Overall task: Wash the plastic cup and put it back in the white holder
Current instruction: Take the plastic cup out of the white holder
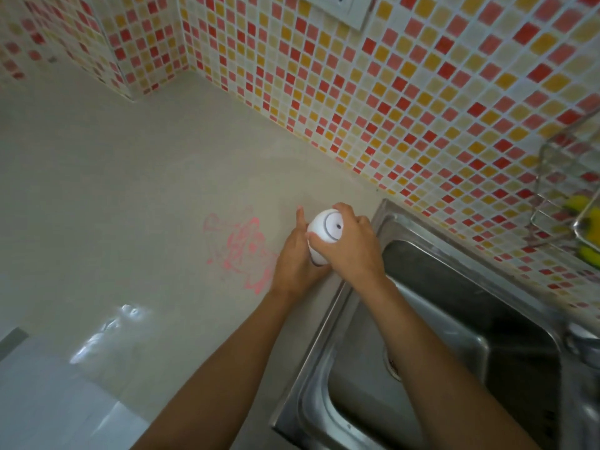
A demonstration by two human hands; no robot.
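Observation:
A white cup-shaped plastic piece [325,229] stands bottom up at the counter's edge, just left of the sink. Its top face shows a grey ring and a small hole. Whether it is the cup, the white holder, or one inside the other, I cannot tell. My right hand [352,245] grips its upper part from the right, fingers curled over the top. My left hand [293,261] wraps its lower part from the left, thumb pointing up. The bottom of the piece is hidden between my hands.
The steel sink [451,332] lies to the right, its drain [391,363] partly behind my right forearm. A wire rack [571,203] with a yellow sponge [584,206] hangs on the tiled wall. Pink scribbles [243,248] mark the beige counter [130,190]. A wall socket [337,8] sits above.

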